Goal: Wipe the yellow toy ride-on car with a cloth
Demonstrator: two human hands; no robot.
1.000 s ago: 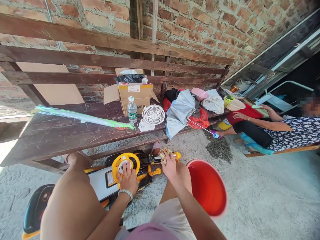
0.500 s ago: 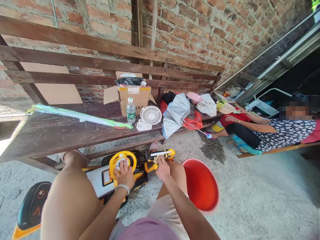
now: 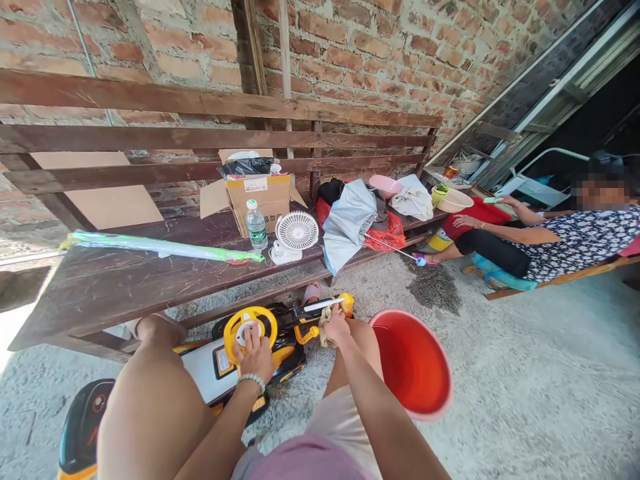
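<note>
Rag (image 3: 325, 335) sits pinched in our right hand's fingers (image 3: 336, 325) at the front of the toy car (image 3: 200, 361), whose long axis runs lower left to upper right; our left hand (image 3: 256, 358), fingers spread, lies on its steering wheel (image 3: 250, 331).

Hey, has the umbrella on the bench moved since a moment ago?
No, the grey umbrella hasn't moved; it lies in the same spot beside the white desk fan on the bench.

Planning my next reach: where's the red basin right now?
In the head view, the red basin sits on the floor just right of the person's right leg, near their right hand.
</note>
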